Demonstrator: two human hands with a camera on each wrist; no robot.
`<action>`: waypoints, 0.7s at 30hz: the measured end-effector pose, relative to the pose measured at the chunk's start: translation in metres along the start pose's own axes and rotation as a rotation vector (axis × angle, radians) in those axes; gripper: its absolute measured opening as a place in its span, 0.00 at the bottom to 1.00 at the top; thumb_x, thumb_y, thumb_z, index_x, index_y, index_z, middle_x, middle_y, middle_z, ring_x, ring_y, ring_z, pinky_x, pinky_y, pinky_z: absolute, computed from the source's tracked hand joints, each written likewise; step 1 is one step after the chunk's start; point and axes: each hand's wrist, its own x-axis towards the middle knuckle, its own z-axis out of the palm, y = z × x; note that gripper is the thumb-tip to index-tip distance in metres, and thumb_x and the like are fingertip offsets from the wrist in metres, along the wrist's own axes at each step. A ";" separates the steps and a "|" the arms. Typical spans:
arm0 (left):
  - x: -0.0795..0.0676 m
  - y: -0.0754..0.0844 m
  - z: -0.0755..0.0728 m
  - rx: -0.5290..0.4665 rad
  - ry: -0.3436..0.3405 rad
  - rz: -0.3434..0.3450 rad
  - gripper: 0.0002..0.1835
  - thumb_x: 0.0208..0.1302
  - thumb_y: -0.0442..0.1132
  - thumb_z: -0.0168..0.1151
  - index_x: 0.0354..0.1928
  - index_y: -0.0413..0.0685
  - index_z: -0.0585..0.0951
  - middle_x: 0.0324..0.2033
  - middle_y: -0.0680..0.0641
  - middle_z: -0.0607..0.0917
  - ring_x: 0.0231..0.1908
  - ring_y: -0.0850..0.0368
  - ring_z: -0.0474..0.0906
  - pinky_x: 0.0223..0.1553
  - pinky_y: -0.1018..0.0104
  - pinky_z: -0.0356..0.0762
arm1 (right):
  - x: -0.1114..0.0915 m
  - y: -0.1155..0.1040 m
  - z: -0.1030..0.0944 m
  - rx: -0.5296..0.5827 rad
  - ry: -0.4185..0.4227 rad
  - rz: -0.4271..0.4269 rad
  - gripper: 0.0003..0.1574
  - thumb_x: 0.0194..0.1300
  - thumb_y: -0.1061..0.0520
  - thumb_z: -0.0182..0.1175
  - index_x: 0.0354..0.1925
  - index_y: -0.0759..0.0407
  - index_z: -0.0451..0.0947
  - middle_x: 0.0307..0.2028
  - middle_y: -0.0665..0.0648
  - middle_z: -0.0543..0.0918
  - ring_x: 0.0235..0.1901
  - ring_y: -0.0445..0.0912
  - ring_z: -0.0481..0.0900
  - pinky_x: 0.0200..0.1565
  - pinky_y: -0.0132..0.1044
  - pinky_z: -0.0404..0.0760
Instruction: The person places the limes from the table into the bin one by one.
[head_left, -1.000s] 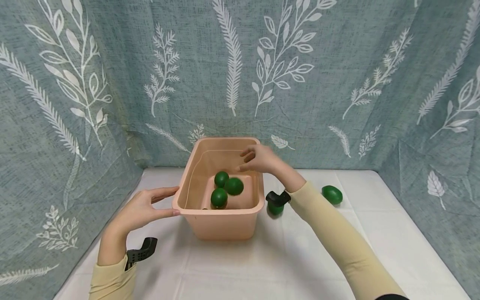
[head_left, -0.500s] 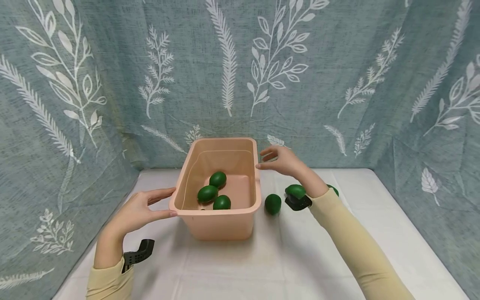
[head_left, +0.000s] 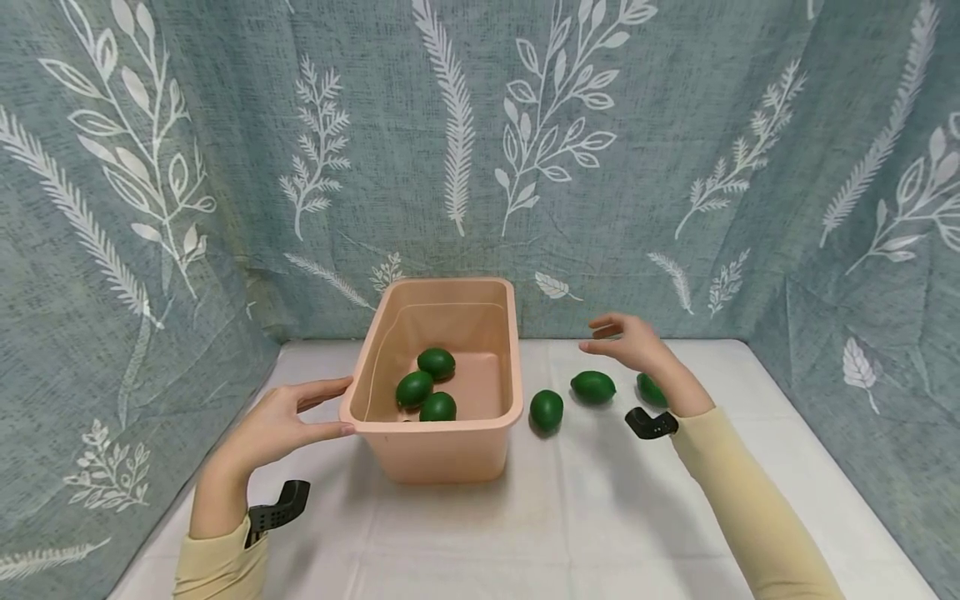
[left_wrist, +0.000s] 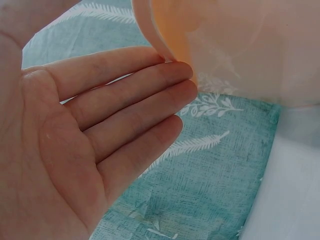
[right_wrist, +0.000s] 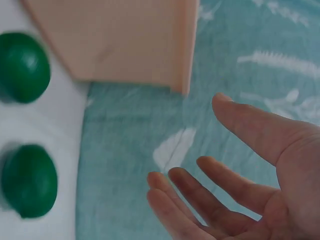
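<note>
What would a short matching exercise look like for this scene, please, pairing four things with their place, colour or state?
Column one:
1. Bin
2. Right hand
3. Curtain
4. Left hand

Column two:
A. Blue-green with white leaf patterns
B. Touching the bin's edge
C. Peach-coloured, with green fruit inside
D. Raised above the white table, holding nothing

Right pairs: 1-C, 2-D, 3-A, 4-B
</note>
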 end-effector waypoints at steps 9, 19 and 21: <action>0.000 0.001 -0.001 -0.003 0.003 -0.010 0.35 0.54 0.56 0.69 0.63 0.51 0.74 0.59 0.47 0.78 0.62 0.43 0.71 0.59 0.44 0.71 | -0.010 0.035 -0.015 -0.018 0.047 0.085 0.42 0.63 0.39 0.60 0.67 0.59 0.63 0.62 0.67 0.71 0.62 0.64 0.66 0.59 0.59 0.71; 0.001 0.001 0.000 -0.017 0.002 0.010 0.34 0.54 0.54 0.69 0.63 0.50 0.74 0.59 0.46 0.78 0.62 0.43 0.71 0.60 0.46 0.71 | -0.014 0.073 -0.019 -0.079 0.106 0.146 0.43 0.63 0.40 0.60 0.66 0.65 0.63 0.61 0.71 0.71 0.61 0.67 0.65 0.57 0.59 0.72; 0.001 0.001 0.000 -0.014 -0.001 0.006 0.34 0.54 0.54 0.69 0.63 0.50 0.74 0.59 0.46 0.78 0.62 0.43 0.71 0.59 0.44 0.71 | -0.014 0.080 -0.020 -0.087 0.108 0.161 0.44 0.63 0.40 0.60 0.66 0.65 0.63 0.61 0.72 0.70 0.61 0.67 0.65 0.57 0.59 0.73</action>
